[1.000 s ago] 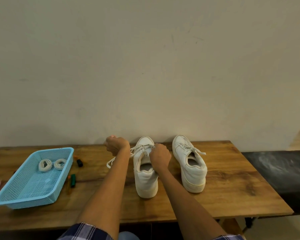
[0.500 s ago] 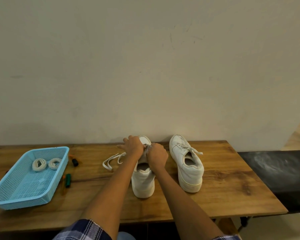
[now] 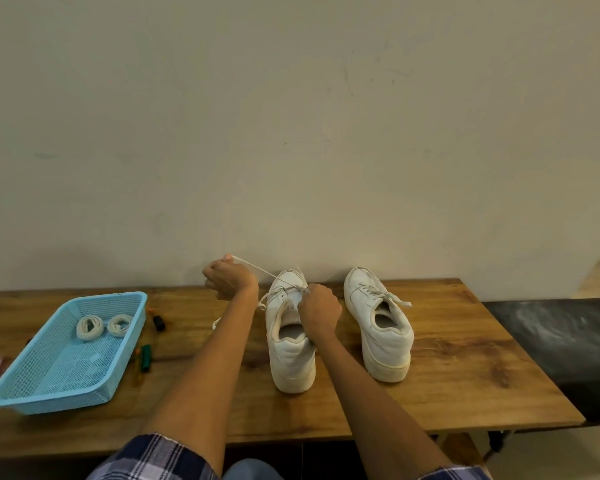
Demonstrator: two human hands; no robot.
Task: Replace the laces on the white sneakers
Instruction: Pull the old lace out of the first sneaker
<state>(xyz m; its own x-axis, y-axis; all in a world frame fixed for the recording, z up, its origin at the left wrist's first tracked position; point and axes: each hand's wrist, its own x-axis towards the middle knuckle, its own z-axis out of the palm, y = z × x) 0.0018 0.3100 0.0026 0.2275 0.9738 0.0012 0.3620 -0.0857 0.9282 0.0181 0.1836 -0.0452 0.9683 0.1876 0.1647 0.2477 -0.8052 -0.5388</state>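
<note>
left hand up at 11 o'clock of the left sneaker, pinching its lace pulled taut | right hand gripping the tongue area | right sneaker at 3 o'clock, laced | blue basket at 9 o'clock with two coiled laces | wooden table

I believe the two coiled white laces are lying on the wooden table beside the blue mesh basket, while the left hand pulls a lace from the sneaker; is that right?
Not quite: the head view shows the two coiled white laces inside the blue mesh basket, not beside it. The left hand does pull a lace.
</note>
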